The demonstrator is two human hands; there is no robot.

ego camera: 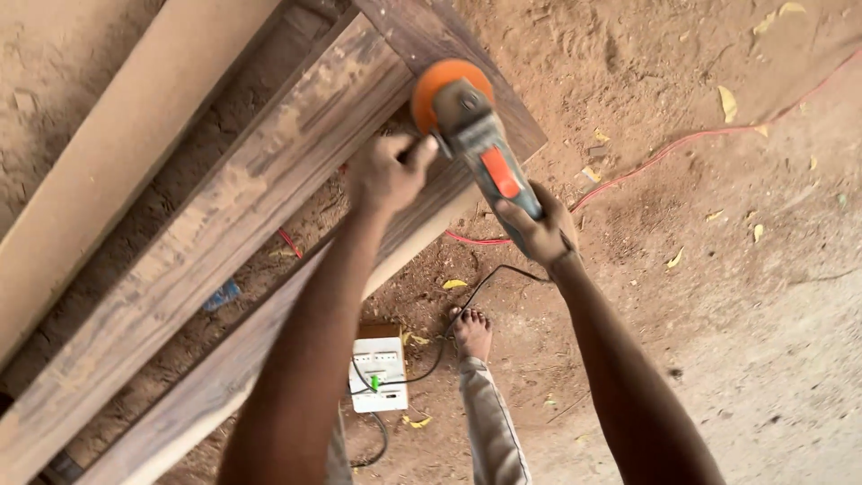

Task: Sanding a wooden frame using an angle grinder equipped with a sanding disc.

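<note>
A grey angle grinder (480,144) with an orange disc guard (435,83) and an orange switch rests its head on the dark corner of a wooden frame (269,171). My left hand (388,172) is closed around the grinder's side handle, just left of the head. My right hand (536,229) grips the rear body of the tool. The frame's planks run from upper right down to lower left, with pale sanded patches on the dark wood.
A white socket box (378,373) with a black cable (467,301) lies on the sandy ground beside my bare foot (471,332). A red cable (664,153) crosses the dirt to the right. A pale board (108,153) lies along the left.
</note>
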